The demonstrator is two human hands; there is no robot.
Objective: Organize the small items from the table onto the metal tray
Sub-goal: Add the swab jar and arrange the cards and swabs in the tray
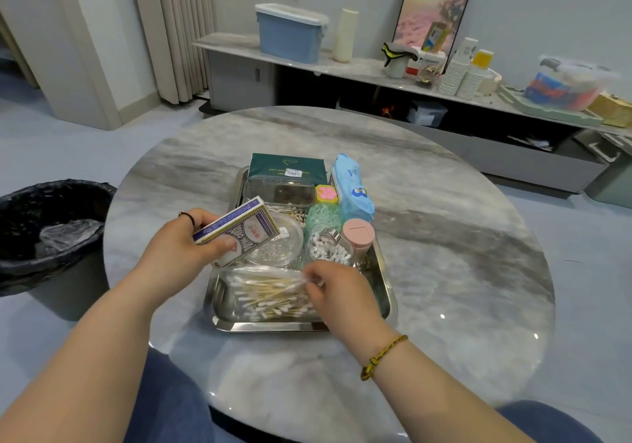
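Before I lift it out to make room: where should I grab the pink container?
Grip the pink container around its round lid from above. It stands upright at the metal tray's right edge, crowded on its left by the cotton-swab jar.

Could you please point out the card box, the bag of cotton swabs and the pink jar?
Card box (pixel 239 232), head view, on its printed face.
Bag of cotton swabs (pixel 266 294), head view, mid-bag over the sticks.
Pink jar (pixel 358 234), head view, on its lid.
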